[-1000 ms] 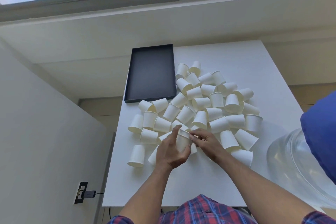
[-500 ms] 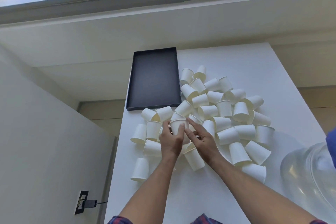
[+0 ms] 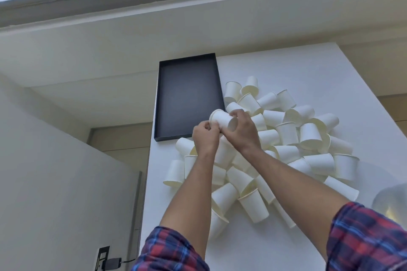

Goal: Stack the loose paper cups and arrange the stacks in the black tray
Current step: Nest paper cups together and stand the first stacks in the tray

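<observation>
A short stack of white paper cups (image 3: 222, 119) lies sideways in the air over the near right corner of the black tray (image 3: 187, 94). My left hand (image 3: 206, 137) pinches its rim end. My right hand (image 3: 243, 128) grips its base end. Nothing lies inside the tray. Several loose white cups (image 3: 286, 134) lie heaped on the white table (image 3: 308, 68) to the right of the tray and below my hands, some upright, some tipped over.
The table's left edge runs just beside the tray, with a drop to the floor. A clear plastic container (image 3: 391, 201) sits at the right edge. A wall socket with a plug (image 3: 105, 260) is low on the left.
Both hands have lifted the cup stack away from the pile and carried it up and forward to the tray's near right corner. The stack has turned sideways.
</observation>
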